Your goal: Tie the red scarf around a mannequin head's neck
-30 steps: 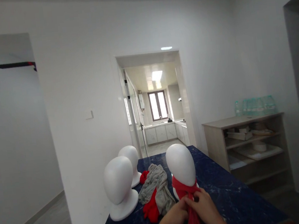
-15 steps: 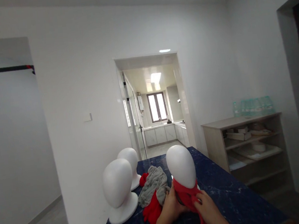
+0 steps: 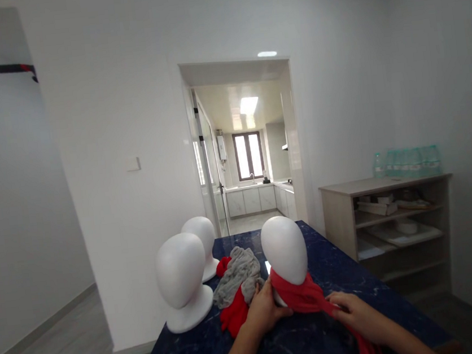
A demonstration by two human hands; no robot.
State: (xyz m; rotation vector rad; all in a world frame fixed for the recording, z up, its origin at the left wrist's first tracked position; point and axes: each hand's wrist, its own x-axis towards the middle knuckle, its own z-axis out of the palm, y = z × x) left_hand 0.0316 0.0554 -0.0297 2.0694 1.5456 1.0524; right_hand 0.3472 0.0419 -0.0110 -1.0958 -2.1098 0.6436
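Right hand (image 3: 354,312) moved rightward; red scarf (image 3: 304,297) trails down-right.

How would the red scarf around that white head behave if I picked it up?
The red scarf is probably floppy: it wraps closely beneath the white head. It likely crumples easily, since its trailing end looks bunched. It may be light, as the cloth seems thin.

No readable text — the labels (image 3: 430,164) on the bottles (image 3: 406,158) are too small.
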